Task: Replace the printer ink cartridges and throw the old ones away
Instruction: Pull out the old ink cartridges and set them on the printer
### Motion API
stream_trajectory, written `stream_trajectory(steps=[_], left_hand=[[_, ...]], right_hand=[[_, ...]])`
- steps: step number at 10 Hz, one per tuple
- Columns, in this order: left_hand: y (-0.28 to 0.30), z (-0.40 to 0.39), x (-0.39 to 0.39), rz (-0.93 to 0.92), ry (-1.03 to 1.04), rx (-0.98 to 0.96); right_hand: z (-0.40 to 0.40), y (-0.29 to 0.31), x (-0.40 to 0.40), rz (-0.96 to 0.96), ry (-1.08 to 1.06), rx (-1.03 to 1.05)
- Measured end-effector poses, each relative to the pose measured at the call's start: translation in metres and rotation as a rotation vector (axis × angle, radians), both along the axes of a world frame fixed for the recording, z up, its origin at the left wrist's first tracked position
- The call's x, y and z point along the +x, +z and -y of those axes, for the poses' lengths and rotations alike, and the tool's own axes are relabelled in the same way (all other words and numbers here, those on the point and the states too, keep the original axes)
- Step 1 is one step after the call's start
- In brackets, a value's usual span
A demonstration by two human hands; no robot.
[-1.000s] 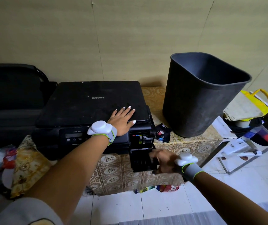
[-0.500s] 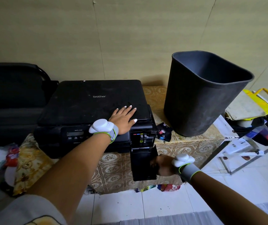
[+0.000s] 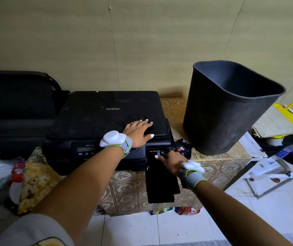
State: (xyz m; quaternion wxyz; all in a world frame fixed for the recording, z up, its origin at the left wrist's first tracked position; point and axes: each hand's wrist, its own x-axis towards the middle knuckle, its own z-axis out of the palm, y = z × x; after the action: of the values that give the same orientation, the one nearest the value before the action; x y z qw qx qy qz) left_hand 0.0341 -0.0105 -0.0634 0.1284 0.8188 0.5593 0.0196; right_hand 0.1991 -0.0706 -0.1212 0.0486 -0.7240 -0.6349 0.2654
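Dim tabletop, left hand [image 3: 138, 130] flat on printer [image 3: 106, 114], right hand's [image 3: 171, 159] grip at cartridge bay [image 3: 159, 151] unclear

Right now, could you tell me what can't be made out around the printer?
Head view only:
- Cartridges behind the open door: right hand covers the slots; colour tabs too small.
- Bin bottom: hidden by its wall.
- Dark item beside the printer: too dim to identify.
- Display text: too small.
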Motion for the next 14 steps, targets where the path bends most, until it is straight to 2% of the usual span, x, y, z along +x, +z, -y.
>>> stream_trajectory(steps=[3,6,11,14], left_hand=[[-0.001,-0.002,-0.001,0.030,0.014,-0.026],[0.000,0.000,0.001,0.033,0.019,-0.022],[-0.001,0.000,0.001,0.023,0.022,-0.029],[-0.001,0.001,0.001,0.025,0.024,-0.023]], right_hand=[[-0.010,-0.008,-0.005,0.016,-0.112,-0.004],[-0.013,-0.003,-0.003,0.029,-0.123,-0.044],[0.002,-0.006,0.009,0.014,0.040,-0.058],[-0.006,-0.005,0.019,-0.004,-0.112,-0.014]])
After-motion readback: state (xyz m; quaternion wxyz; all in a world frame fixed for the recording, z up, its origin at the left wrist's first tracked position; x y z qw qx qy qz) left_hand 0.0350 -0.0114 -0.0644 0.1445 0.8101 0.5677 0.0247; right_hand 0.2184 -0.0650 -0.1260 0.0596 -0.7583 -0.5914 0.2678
